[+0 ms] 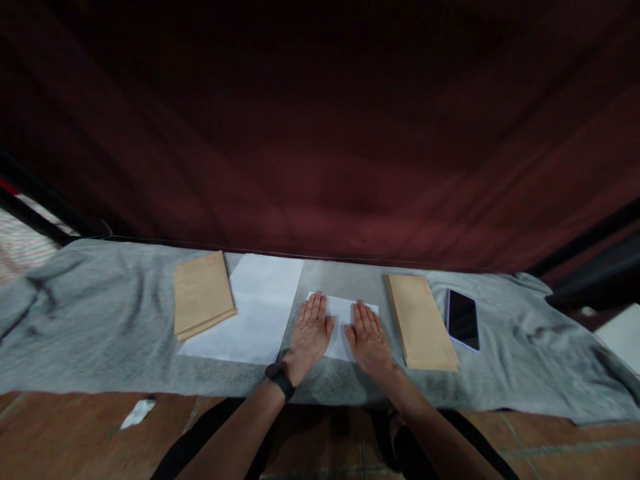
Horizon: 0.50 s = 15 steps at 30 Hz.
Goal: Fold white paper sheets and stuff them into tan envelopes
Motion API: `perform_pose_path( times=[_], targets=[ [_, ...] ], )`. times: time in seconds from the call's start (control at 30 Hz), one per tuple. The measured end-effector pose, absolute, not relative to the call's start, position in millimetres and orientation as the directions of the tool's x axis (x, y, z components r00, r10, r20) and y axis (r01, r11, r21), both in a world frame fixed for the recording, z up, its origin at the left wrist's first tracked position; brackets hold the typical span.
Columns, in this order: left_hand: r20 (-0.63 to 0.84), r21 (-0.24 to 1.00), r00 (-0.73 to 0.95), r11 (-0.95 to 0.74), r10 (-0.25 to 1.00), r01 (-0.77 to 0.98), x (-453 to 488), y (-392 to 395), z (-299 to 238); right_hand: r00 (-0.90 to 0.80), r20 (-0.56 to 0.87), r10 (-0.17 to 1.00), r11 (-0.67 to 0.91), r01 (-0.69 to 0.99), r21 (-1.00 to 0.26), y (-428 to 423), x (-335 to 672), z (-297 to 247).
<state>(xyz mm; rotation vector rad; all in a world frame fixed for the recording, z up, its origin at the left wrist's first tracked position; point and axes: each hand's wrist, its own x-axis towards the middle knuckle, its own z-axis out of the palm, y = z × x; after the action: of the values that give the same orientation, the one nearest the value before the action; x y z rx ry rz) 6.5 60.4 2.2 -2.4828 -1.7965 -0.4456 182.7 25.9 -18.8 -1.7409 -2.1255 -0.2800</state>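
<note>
A small white sheet of paper (pixel 341 310), possibly folded, lies on the grey cloth in front of me. My left hand (pixel 311 330) rests flat on its left side, fingers stretched out and pointing away from me. On its right side my right hand (pixel 369 337) lies flat too, the thumb spread from the fingers. Both palms cover much of the paper, and a strip shows between them. Just left of my hands are larger white sheets (pixel 265 300), with brown envelopes (pixel 203 293) overlapping their left edge. A stack of brown envelopes (pixel 423 323) lies right of my right hand.
A phone (pixel 463 320) with a dark screen lies beyond the right-hand envelopes. The grey cloth (pixel 110 313) covers the long work surface, backed by a dark red curtain (pixel 320 167). A white scrap (pixel 138 413) is on the tiled floor (pixel 65 433).
</note>
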Motion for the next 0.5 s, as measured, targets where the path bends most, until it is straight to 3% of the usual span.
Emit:
perform_pose_path(
  times=[0.5],
  targets=[
    [0.285,0.188,0.23,-0.29,0.931,0.938,-11,55,6,-0.098,0.432,0.897,0.147,0.986,-0.082,16,192,-19]
  ],
)
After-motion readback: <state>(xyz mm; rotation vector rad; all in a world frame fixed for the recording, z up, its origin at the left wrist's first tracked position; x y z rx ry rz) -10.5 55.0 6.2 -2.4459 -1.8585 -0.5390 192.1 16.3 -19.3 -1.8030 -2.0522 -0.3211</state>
